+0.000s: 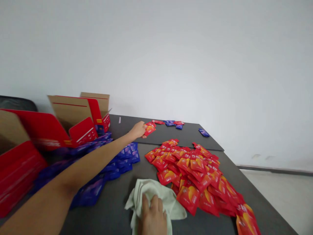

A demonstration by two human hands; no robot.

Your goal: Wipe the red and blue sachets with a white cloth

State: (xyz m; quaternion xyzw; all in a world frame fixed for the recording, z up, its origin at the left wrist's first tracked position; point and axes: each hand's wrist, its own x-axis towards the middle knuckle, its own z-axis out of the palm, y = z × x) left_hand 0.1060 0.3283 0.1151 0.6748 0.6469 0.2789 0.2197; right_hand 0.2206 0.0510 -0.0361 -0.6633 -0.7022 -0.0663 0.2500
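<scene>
Head view: left hand [137, 130] pinching red sachets [149, 129] over table [168, 133]; right hand [153, 218] on cloth [146, 192], can't tell if gripping.

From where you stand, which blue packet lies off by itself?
The blue packet at the far right: it lies alone, while the others sit in the left heap or among red packets at the back.

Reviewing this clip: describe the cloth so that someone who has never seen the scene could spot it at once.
On the dark table, find the big heap of red packets. Along its near left edge lies a crumpled pale green cloth, the only soft, unprinted thing there, with the right hand resting on it.
</scene>
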